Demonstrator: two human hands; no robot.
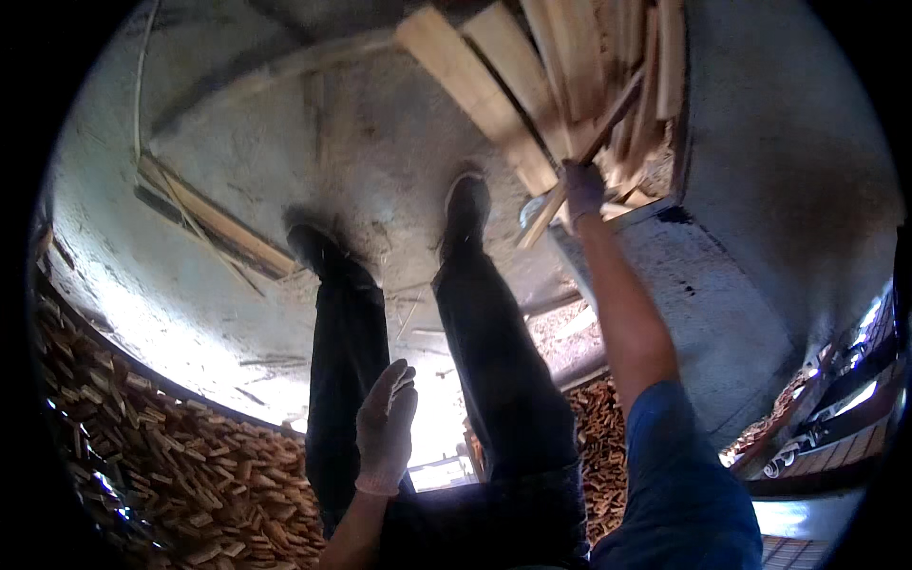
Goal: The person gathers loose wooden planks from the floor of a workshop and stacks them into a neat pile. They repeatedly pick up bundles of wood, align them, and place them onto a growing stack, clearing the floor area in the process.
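My right hand [583, 193], in a pale work glove, reaches out at the far right to a stack of rough wooden boards [556, 76]. Its fingers are closed round a narrow wooden strip [540, 220] that slants across the near ends of the boards; part of the grip is blurred and hidden behind the hand. Closer to my body, my left hand [386, 432] hangs in front of my legs in a whitish knit glove. Its fingers are stretched out and nothing is in it.
On the floor at the left lies a plank [223, 218] with a thin stick across it. A large heap of small wood pieces [180, 465] fills the lower left. A grey metal panel [693, 304] stands right of my right arm. My shoes [465, 204] are on the dusty floor.
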